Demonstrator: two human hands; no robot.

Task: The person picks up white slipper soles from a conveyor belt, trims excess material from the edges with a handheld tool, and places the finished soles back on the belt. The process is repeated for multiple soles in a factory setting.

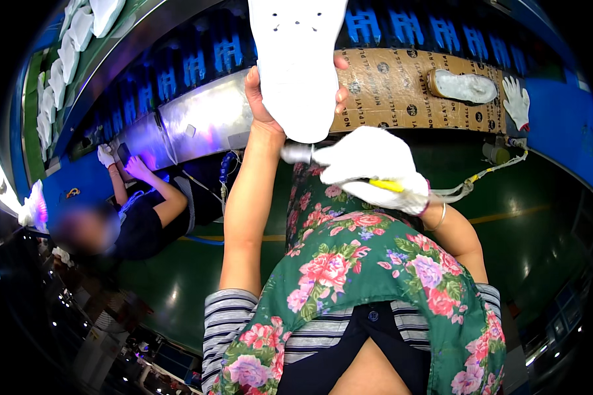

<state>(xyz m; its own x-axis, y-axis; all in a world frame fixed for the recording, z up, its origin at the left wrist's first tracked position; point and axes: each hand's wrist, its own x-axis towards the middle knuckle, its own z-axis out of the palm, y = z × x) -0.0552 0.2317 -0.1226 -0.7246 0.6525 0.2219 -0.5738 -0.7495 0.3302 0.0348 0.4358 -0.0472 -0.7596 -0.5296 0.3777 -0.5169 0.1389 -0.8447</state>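
Observation:
My bare left hand [265, 113] grips a white shoe sole [300, 79] from beneath, with fingers showing along both sides. The sole is raised, its rounded end toward me, and several small holes mark its far part. My right hand [375, 164], in a white glove, is closed around a brush [298, 155] with a yellow handle. The brush's pale head is blurred by motion. It sits just below the sole's near end; whether they touch, I cannot tell. A whitish hose trails from this hand to the right.
A cardboard-covered ledge [389, 92] ahead carries another sole-shaped piece [464, 86] and a white glove [516, 102]. Behind it runs a row of blue racks [408, 27]. White soles line a green conveyor [29, 125] at far left. A co-worker [153, 214] works at left.

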